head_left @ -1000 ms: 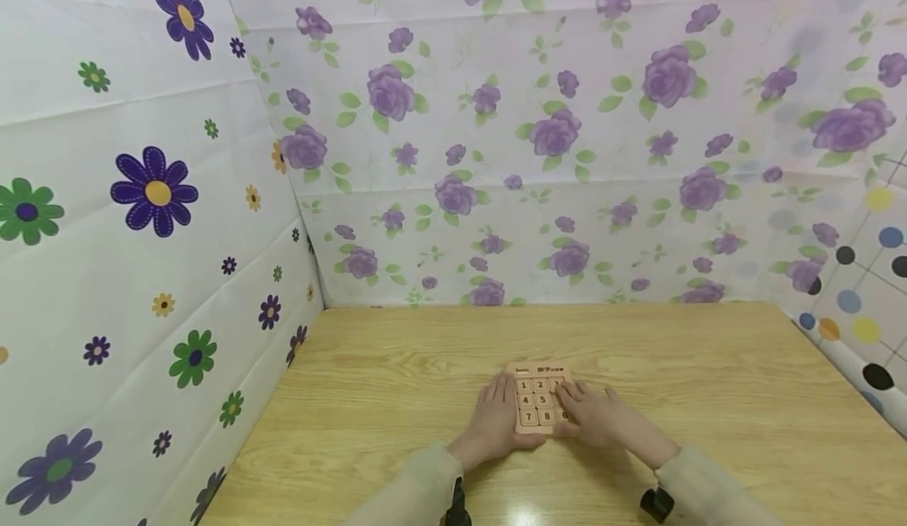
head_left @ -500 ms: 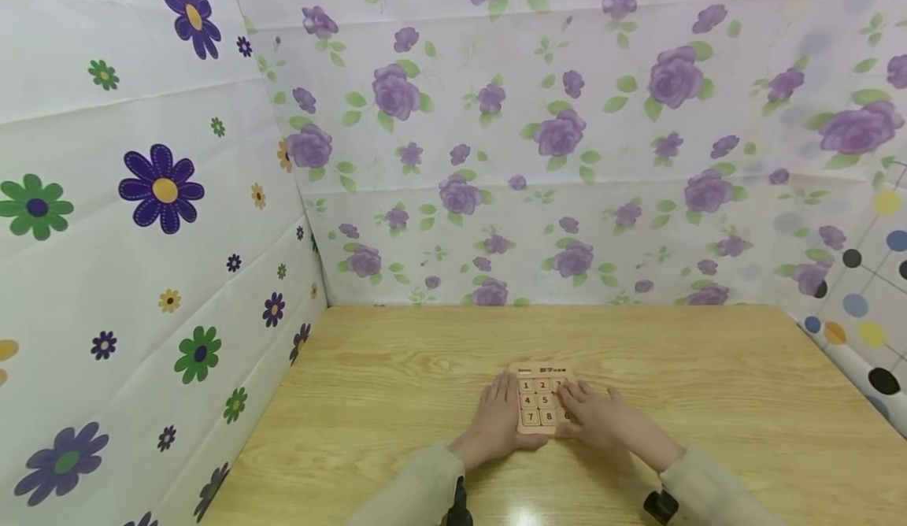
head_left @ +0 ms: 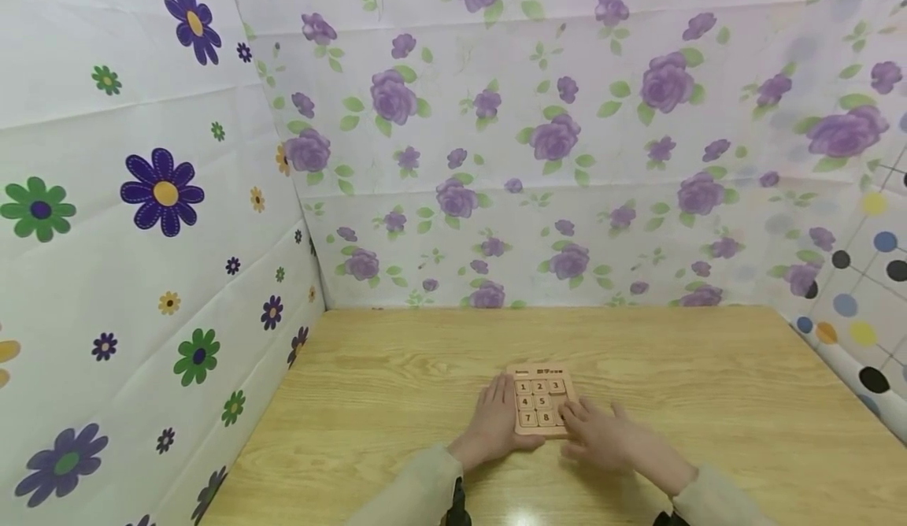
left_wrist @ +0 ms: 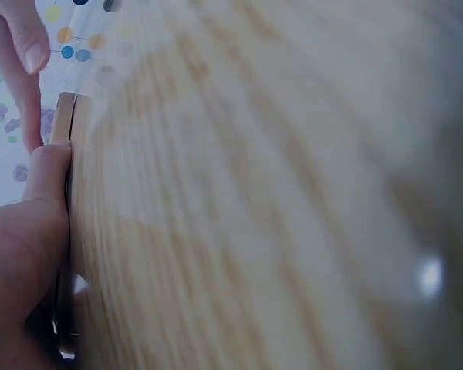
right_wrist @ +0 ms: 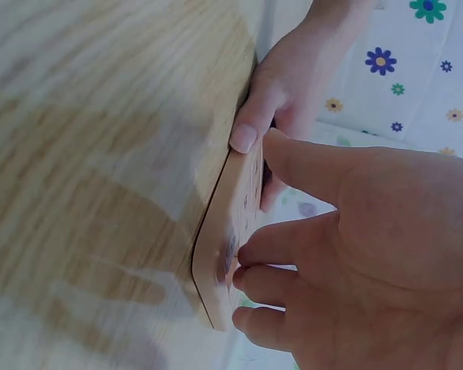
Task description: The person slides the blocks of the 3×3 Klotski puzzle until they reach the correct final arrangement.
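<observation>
A flat wooden number sliding puzzle (head_left: 530, 371) lies on the table, its tiles 1, 2, 3, 4, 5, 7 and 8 showing in the head view. To the right of the 5 is a bare slot. My left hand (head_left: 491, 424) holds the board, fingers along its left side and thumb at the near edge; the left wrist view shows that thumb (left_wrist: 48, 169) against the board's side. My right hand (head_left: 602, 435) has its fingertips at the lower right of the puzzle, hiding that corner. Slightly bent fingers (right_wrist: 266, 245) reach the board's face in the right wrist view.
The wood-grain table (head_left: 397, 368) extends around the puzzle on all sides. Behind it hangs a cloth with purple roses (head_left: 553, 136); a daisy-patterned cloth (head_left: 92, 274) borders the left, and a dotted cloth (head_left: 860, 274) the right.
My right hand has drawn back toward me and to the right, uncovering the 3 and the bare slot below it. The 6, seen before at the lower right, is now hidden. My left hand stays put.
</observation>
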{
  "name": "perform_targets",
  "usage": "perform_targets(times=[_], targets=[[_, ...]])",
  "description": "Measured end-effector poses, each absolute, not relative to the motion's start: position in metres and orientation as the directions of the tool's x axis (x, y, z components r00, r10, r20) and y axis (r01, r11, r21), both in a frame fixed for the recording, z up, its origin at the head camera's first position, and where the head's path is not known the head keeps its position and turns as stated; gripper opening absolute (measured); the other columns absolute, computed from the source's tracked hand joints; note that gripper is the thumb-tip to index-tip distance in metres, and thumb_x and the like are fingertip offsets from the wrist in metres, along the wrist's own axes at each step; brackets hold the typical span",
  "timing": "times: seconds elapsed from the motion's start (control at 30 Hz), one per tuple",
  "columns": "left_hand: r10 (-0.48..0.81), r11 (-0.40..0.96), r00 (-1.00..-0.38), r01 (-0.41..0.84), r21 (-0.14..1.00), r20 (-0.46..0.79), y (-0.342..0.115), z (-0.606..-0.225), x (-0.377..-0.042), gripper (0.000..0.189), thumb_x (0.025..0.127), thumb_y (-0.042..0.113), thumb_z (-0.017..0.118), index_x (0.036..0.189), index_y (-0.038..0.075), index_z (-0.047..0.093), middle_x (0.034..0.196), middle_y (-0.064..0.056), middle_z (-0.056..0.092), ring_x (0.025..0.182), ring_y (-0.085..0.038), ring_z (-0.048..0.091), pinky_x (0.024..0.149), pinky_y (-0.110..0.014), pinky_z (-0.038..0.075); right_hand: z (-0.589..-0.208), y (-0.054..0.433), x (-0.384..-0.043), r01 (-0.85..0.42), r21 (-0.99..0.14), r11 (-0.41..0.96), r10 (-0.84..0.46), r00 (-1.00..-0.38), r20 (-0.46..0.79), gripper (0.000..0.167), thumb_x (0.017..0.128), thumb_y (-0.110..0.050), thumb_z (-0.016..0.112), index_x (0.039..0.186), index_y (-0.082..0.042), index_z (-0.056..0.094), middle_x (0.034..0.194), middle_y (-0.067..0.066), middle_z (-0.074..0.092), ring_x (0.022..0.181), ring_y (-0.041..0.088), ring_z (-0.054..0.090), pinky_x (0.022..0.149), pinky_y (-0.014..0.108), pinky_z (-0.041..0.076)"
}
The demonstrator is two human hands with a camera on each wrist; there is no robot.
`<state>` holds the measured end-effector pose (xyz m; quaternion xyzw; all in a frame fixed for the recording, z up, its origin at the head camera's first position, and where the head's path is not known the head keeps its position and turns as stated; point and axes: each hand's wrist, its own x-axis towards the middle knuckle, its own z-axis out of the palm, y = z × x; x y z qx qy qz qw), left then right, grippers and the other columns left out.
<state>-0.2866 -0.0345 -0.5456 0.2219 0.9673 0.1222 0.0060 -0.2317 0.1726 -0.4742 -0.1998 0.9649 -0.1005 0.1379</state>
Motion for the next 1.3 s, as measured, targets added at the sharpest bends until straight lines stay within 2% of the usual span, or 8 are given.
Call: perform_targets(times=[0.2, 0.43, 1.3], targets=[[0.427, 0.875, -0.904, 0.422, 0.235, 0.033, -0.0348, -0.5464, -0.2873, 0.12, 0.076, 0.074, 0.061, 0.152, -0.007, 0.014, 0.158, -0.024, 0.021, 0.147, -0.034, 0.023, 0.12, -0.046, 0.024, -0.479, 0.1735, -0.2264, -0.35, -0.224, 0.91, -0.399, -0.886, -0.237, 0.072, 0.092, -0.048, 0.057, 0.146, -0.003, 0.041, 0.153, 0.016, 0.039, 0.143, 0.041, 0.029, 0.109, 0.074, 0.016], [0.43, 0.871, -0.902, 0.425, 0.246, 0.038, -0.0343, -0.5455, -0.2878, 0.12, 0.076, 0.073, 0.062, 0.151, -0.007, 0.014, 0.158, -0.024, 0.02, 0.147, -0.035, 0.022, 0.12, -0.046, 0.024, -0.4781, 0.174, -0.2213, -0.342, -0.263, 0.902, -0.405, -0.882, -0.242, 0.075, 0.09, -0.049, 0.06, 0.146, -0.003, 0.04, 0.153, 0.015, 0.037, 0.144, 0.041, 0.028, 0.11, 0.074, 0.013], [0.445, 0.864, -0.895, 0.438, 0.248, 0.029, -0.0345, -0.5424, -0.2874, 0.119, 0.076, 0.072, 0.063, 0.151, -0.007, 0.014, 0.158, -0.024, 0.02, 0.147, -0.035, 0.022, 0.12, -0.047, 0.024, -0.4807, 0.1774, -0.2277, -0.346, -0.283, 0.895, -0.419, -0.868, -0.265, 0.076, 0.091, -0.048, 0.059, 0.149, -0.005, 0.036, 0.155, 0.013, 0.035, 0.145, 0.04, 0.027, 0.109, 0.074, 0.014]])
